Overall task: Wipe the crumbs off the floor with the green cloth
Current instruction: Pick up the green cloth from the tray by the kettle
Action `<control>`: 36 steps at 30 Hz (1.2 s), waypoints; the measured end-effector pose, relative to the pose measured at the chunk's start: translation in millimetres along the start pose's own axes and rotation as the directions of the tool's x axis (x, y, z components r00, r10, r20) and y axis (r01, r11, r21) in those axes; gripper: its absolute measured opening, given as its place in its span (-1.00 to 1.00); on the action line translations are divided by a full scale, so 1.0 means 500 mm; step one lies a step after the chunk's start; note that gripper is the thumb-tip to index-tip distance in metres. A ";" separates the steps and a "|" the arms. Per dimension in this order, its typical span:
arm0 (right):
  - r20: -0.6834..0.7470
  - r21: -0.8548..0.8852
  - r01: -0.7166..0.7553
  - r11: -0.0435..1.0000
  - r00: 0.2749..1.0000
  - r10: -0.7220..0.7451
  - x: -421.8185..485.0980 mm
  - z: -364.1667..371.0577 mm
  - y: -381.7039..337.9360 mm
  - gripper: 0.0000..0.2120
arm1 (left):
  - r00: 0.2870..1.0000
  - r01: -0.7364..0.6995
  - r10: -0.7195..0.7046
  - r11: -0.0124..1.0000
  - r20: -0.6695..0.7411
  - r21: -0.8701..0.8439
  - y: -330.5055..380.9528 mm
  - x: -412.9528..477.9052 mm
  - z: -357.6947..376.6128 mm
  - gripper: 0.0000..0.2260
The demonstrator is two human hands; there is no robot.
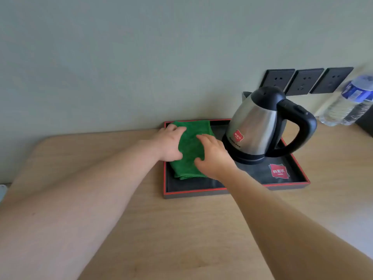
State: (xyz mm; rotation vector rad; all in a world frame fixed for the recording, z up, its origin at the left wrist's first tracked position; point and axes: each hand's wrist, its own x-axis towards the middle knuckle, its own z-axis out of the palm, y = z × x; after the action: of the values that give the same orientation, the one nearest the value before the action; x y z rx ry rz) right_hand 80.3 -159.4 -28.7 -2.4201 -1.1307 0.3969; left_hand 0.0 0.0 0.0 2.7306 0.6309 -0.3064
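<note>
A folded green cloth [188, 147] lies in the left part of a black tray with a red rim [193, 191] on a wooden table. My left hand [169, 143] rests on the cloth's left edge, thumb and fingers curled onto it. On the cloth's right edge lies my right hand [214, 156], fingers spread over the fabric. Both hands touch the cloth, which is flat on the tray. The floor and any crumbs are out of view.
A steel kettle with black handle [260, 126] stands on its base in the tray, just right of my right hand. A water bottle [350, 102] stands at the far right. Three black wall sockets [306, 80] sit behind. The wooden table [101, 158] extends left and toward me.
</note>
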 end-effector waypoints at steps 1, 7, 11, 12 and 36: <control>0.032 -0.054 -0.008 0.999 0.999 0.010 0.005 0.003 0.001 -0.24 | 0.998 0.002 -0.006 0.998 0.056 0.063 0.001 0.007 0.006 -0.11; 0.099 -0.224 -0.015 0.975 0.994 0.038 0.030 0.003 -0.001 -0.31 | 0.995 -0.021 -0.006 0.964 0.101 0.265 0.003 0.016 0.010 -0.21; 0.030 -0.291 0.025 0.956 0.999 -0.017 0.036 0.008 -0.007 -0.56 | 0.998 -0.058 0.055 0.956 0.018 0.289 0.005 0.011 0.010 -0.47; 0.018 -0.293 0.030 0.956 1.000 -0.026 0.037 0.011 -0.008 -0.60 | 0.998 -0.060 0.061 0.959 0.003 0.277 0.004 0.010 0.014 -0.52; -0.602 -0.045 0.199 0.979 0.776 -0.186 -0.133 -0.422 -0.232 -0.85 | 0.908 -0.215 -0.227 0.468 -0.352 -0.857 0.185 -0.247 -0.394 -0.71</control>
State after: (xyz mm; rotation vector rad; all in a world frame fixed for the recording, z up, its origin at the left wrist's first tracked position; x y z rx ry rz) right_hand 53.8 -200.9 216.2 -2.1285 -1.0394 -0.4157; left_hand -39.7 -56.9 240.6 1.7128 0.6468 0.5361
